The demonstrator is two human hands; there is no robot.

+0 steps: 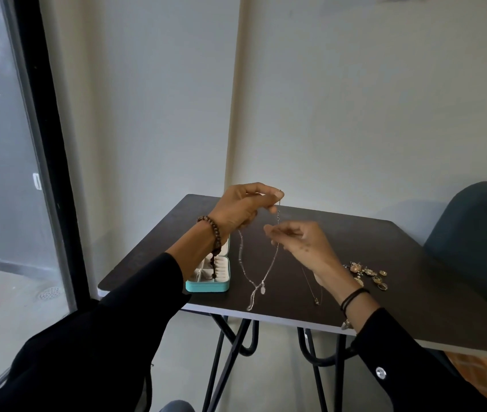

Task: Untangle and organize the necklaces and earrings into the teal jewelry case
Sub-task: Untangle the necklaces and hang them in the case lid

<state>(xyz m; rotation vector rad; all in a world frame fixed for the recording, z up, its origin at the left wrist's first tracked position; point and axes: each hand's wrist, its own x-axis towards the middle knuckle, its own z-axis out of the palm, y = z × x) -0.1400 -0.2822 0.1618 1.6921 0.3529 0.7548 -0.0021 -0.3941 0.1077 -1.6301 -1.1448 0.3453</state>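
Holding up a silver necklace [270, 267].
At top the left hand [242, 208] pinches it, the right hand [301, 242] pinches just below; beneath, fine chain loops to a pale pendant [263, 290].

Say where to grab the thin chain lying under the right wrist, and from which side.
Pinch the thin chain at its small pendant, probably from above at the near table edge: it lies flat, and its upper run hides under the right hand, busy with the silver necklace.
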